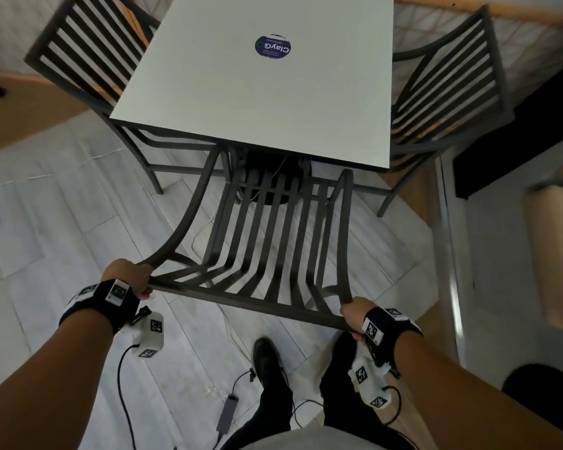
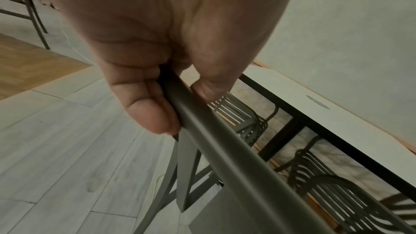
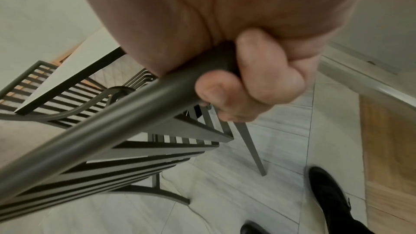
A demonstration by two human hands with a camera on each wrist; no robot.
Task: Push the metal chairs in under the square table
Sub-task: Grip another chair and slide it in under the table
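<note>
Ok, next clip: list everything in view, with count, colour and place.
square table: one, white top, centre.
round sticker: one, dark blue, on the tabletop.
metal chairs: three, dark grey; near chair at the table's front edge, gripped by its top rail; left chair and right chair at the table's sides.
cables: several, dark and white, on the floor.
shoes: two, black, behind the near chair.
left hand: grips the rail.
right hand: grips the rail.
</note>
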